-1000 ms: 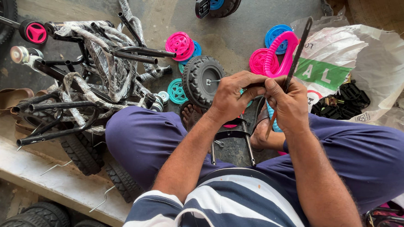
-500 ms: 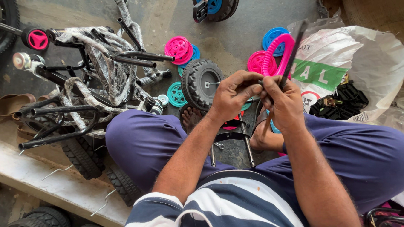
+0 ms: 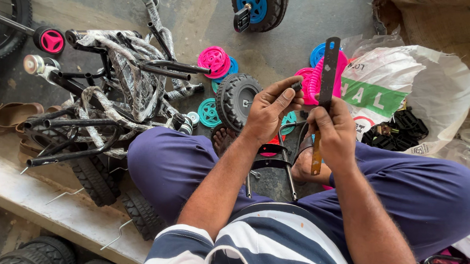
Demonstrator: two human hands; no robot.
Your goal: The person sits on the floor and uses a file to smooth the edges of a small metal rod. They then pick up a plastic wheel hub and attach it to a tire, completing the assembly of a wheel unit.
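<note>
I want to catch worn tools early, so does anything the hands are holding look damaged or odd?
The flat metal bar in the right hand looks rusty and orange along its lower end, below the fingers. The left hand pinches a small dark part, too small to judge. Nothing else stands out.

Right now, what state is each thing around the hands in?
Flat metal bar: upright, gripped by right hand.
Left hand: pinching a small dark part.
Small black wheel: on edge on the floor.
White sack: open, black parts inside.
Wrapped bike frames: piled.
</note>
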